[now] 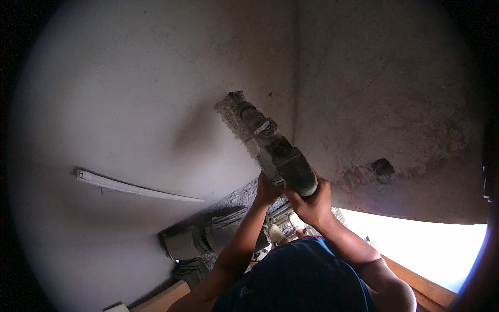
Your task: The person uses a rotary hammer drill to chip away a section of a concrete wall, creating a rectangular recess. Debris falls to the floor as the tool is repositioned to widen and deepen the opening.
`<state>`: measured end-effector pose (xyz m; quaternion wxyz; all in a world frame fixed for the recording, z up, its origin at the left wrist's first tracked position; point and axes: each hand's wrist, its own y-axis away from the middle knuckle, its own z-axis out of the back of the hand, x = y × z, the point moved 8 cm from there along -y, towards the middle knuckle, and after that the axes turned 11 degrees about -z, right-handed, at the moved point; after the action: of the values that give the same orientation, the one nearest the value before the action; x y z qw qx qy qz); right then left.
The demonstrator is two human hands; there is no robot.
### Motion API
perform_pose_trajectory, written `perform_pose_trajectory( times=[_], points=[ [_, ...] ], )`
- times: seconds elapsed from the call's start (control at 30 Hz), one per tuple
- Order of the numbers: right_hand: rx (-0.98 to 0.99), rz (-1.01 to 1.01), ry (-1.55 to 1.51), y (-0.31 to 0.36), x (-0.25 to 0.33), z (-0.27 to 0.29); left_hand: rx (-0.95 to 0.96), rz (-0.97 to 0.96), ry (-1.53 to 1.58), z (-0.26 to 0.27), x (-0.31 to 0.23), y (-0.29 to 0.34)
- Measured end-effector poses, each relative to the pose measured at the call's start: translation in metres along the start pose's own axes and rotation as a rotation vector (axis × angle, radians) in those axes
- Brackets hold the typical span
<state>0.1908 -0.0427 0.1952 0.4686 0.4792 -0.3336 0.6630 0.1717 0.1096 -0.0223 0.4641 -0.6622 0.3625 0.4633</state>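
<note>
A long, dark, dusty piece (pixel 294 165) with a rounded near end slants up and left in front of me. Its body is made of several segments, with a round dark recess partway along; its exact kind I cannot make out. My left hand (pixel 268 190) is closed on the left side of the near end. Around the right side of that end, my right hand (pixel 314 203) is wrapped. At the far end, a rough pale grey, broken-looking strip (pixel 228 115) lies along its left side. Whether the piece touches the wall I cannot tell.
A white tube light (pixel 130 187) runs along the left wall (pixel 104 114). A dark wall box (pixel 383 170) with red wire sits on the right wall. Curved grey slabs like tiles (pixel 184 244) and rubble lie below, beside my shoes (pixel 276 232). Wooden beams (pixel 421 288) flank me.
</note>
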Motion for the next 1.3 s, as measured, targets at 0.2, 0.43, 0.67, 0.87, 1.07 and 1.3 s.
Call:
perform_pose_trajectory(
  times=[0.2,0.43,0.67,0.87,1.07,1.3],
  points=[
    [0.018,0.053,-0.032,-0.002,0.020,0.006,-0.035,0.039,0.104,-0.005,-0.020,-0.006],
    [0.037,0.037,0.022,-0.015,0.025,0.014,-0.100,0.014,0.134,-0.022,-0.037,-0.016],
    [0.061,0.011,0.079,-0.016,0.037,0.017,-0.134,-0.023,0.119,-0.030,-0.048,-0.023],
    [0.076,0.024,0.148,-0.008,0.034,-0.002,-0.143,0.061,0.550,-0.020,-0.016,-0.012],
    [0.069,0.007,0.072,-0.011,0.026,-0.004,-0.038,-0.074,-0.107,0.000,-0.013,-0.018],
    [0.047,0.084,-0.001,0.032,0.014,0.015,-0.059,-0.118,-0.096,-0.019,-0.015,0.011]
  ],
)
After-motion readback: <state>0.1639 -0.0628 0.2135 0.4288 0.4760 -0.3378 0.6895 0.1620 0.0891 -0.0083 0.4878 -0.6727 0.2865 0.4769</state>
